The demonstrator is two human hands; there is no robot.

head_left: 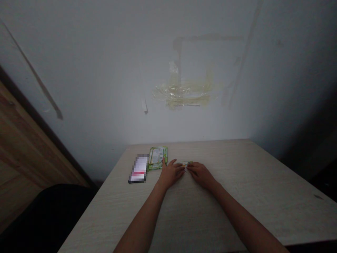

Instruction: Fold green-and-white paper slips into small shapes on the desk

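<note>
Near the middle of the table, a small green-and-white packet [185, 164] lies flat or folded, partly covered by my fingers. My left hand [171, 173] is spread, its thumb and index finger apart and its other fingers reaching to the packet's left side. At the right side, my right hand [202, 174] has its fingers closed together on the packet's edge. Just beyond my left thumb lies a stack of green-and-white printed packets [158, 157]. What my fingertips cover is hidden.
A phone [139, 168] with a blurred, lit screen lies left of the stack. The pale wooden table [250, 196] meets a wall [105, 88] with tape remnants [184, 93]. A dark rounded shape [50, 218] and wooden panelling [23, 140] stand at the left.
</note>
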